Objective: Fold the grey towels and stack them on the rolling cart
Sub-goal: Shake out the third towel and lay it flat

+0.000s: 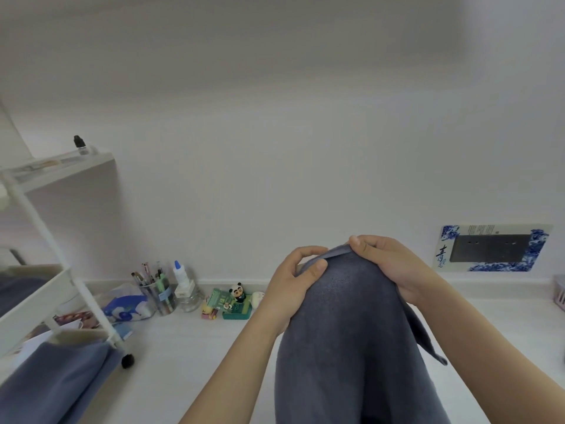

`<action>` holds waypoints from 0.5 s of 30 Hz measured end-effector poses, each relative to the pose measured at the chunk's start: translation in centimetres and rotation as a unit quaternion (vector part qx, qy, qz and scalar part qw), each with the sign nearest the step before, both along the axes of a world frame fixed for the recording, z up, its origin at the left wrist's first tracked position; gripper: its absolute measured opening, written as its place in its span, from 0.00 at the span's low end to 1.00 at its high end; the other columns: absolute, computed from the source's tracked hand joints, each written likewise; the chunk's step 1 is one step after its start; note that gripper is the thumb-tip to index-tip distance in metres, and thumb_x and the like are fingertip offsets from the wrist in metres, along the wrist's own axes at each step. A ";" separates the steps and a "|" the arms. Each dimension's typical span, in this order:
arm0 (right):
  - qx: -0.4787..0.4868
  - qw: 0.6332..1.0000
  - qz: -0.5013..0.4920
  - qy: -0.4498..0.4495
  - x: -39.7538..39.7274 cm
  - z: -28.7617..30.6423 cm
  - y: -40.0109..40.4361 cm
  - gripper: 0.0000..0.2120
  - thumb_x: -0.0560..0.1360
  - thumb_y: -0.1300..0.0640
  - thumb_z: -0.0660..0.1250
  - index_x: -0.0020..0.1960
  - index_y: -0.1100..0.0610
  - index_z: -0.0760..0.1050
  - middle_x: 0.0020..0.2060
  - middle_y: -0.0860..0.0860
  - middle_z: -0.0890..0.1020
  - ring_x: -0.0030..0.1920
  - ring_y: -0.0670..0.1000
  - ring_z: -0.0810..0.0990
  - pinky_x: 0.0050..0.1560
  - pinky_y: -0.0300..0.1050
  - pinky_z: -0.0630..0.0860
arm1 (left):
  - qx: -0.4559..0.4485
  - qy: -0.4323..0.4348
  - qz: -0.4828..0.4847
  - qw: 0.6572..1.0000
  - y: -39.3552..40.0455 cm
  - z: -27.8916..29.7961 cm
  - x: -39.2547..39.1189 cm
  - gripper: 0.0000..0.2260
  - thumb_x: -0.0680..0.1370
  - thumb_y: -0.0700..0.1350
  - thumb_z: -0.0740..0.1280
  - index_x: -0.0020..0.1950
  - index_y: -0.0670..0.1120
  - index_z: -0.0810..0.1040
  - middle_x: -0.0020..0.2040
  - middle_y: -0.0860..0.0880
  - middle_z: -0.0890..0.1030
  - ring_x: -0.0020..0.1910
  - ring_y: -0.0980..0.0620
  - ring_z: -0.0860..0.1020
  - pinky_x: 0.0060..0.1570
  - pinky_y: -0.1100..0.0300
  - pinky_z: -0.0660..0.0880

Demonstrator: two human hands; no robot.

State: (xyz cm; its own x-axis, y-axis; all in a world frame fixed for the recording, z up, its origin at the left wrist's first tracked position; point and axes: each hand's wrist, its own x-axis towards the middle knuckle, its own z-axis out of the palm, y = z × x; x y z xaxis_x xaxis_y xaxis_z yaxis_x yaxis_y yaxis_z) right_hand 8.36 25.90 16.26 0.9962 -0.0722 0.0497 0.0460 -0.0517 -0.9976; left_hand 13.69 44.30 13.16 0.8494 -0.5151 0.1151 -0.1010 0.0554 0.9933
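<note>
A grey towel (351, 338) hangs closest to the viewer, held up over the white tabletop (189, 356) and draping down out of the bottom of the view. The 2 hands meet at its top edge: the left hand (295, 280) pinches the hem between thumb and curled fingers, and the right hand (388, 264), just beside it and touching the same edge, has its fingers curled over the cloth. A flap of the towel falls below the right wrist.

Well to the left of the left hand stands the white rolling cart (46, 289), with folded blue-grey towels (58, 381) on its lower tier. Between cart and left hand, against the wall, sit a pen cup (159, 292), a glue bottle (183, 286) and small figurines (235, 299). To the right of the right hand, a blue-patterned wall socket (492, 247).
</note>
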 end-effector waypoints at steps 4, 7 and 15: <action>0.032 0.999 0.034 0.019 0.1 -0.2 0.9 0.22 0.74 0.45 0.63 0.52 0.64 0.81 0.50 0.61 0.83 0.53 0.58 0.81 0.58 0.50 0.75 | 0.038 -0.027 0.028 0.999 1.5 0.1 -0.3 0.11 0.78 0.49 0.65 0.39 0.49 0.82 0.38 0.50 0.81 0.39 0.51 0.77 0.41 0.54 0.72; 0.042 0.998 0.048 0.024 0.1 -0.2 1.7 0.22 0.74 0.44 0.63 0.51 0.63 0.82 0.50 0.61 0.83 0.54 0.59 0.81 0.59 0.52 0.74 | 0.075 -0.034 0.026 0.996 2.7 0.2 -0.6 0.17 0.79 0.52 0.63 0.31 0.48 0.75 0.30 0.50 0.73 0.29 0.52 0.71 0.28 0.60 0.66; 0.148 0.989 0.013 0.017 0.4 0.1 1.7 0.26 0.73 0.45 0.63 0.52 0.69 0.79 0.49 0.64 0.82 0.51 0.59 0.82 0.52 0.48 0.77 | 0.066 0.061 -0.007 0.996 5.0 -1.0 -0.4 0.23 0.76 0.58 0.61 0.47 0.37 0.80 0.43 0.46 0.83 0.44 0.51 0.80 0.47 0.60 0.74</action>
